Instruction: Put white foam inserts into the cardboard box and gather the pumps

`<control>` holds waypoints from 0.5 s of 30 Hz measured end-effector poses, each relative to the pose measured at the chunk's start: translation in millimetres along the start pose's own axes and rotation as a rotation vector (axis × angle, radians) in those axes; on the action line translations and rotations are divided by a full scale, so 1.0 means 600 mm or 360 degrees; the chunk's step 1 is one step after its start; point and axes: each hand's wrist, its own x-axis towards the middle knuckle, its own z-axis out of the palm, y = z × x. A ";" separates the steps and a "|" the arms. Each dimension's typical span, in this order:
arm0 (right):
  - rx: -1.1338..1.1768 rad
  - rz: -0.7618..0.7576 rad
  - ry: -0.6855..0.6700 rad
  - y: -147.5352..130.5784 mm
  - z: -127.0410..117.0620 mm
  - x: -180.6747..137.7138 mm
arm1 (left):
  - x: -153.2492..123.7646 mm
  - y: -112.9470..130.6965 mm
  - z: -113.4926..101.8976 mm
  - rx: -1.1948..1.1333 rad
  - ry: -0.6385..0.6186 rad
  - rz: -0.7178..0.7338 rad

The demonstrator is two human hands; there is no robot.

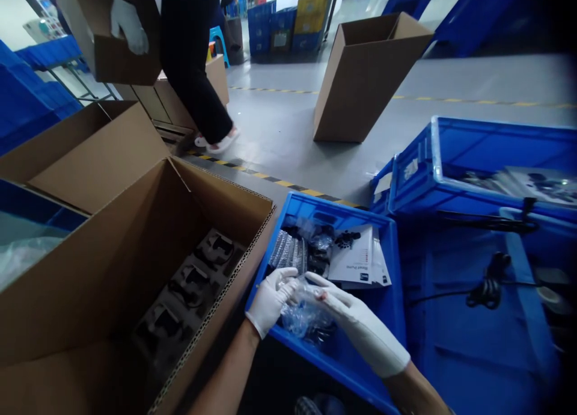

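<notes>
Cardboard dominates the left: a large open carton [135, 270] stands beside the person, its flaps spread, with dark moulded trays [189, 288] laid in a row along its bottom, running from lower left to upper right. Another open carton [365, 78] stands tilted on the grey floor [279, 126] farther off. To the right sit stacked blue crates [473, 162] holding bagged parts and a black cable [487, 282].

Directly in front is a smaller blue bin [387, 307] containing printed leaflets [358, 258], silvery packets [288, 252] and dark bagged pieces. Over its near edge, both white-gloved hands meet on a clear plastic bag [304, 313]. It is crumpled, so its long axis is hard to judge; it seems to hang downward from the fingers toward the bin's near wall. The left hand [273, 298] is curled, pinching the bag's upper edge. The right hand [347, 316] lies flatter, fingers stretched leftward, their tips on the same top edge.

At upper left, another person in dark trousers carries a small carton [117, 54] with a gloved hand [128, 24].
</notes>
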 end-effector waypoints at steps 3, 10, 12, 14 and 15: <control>-0.0190 -0.0068 0.0161 0.001 0.006 -0.002 | -0.015 0.010 0.016 -0.0042 -0.0060 -0.0001; -0.0059 -0.0141 0.0355 -0.011 0.001 -0.022 | -0.017 0.003 0.007 -0.0576 0.0011 0.0043; 0.0055 -0.0084 0.0317 -0.018 0.004 -0.034 | -0.013 -0.001 0.002 -0.0757 0.0000 -0.0018; 0.0074 -0.0039 0.0311 -0.025 0.010 -0.045 | -0.016 0.001 0.003 -0.0851 -0.0024 -0.0096; 0.0028 -0.0036 0.0306 -0.027 0.016 -0.050 | -0.022 0.006 0.006 -0.0879 -0.0036 -0.0155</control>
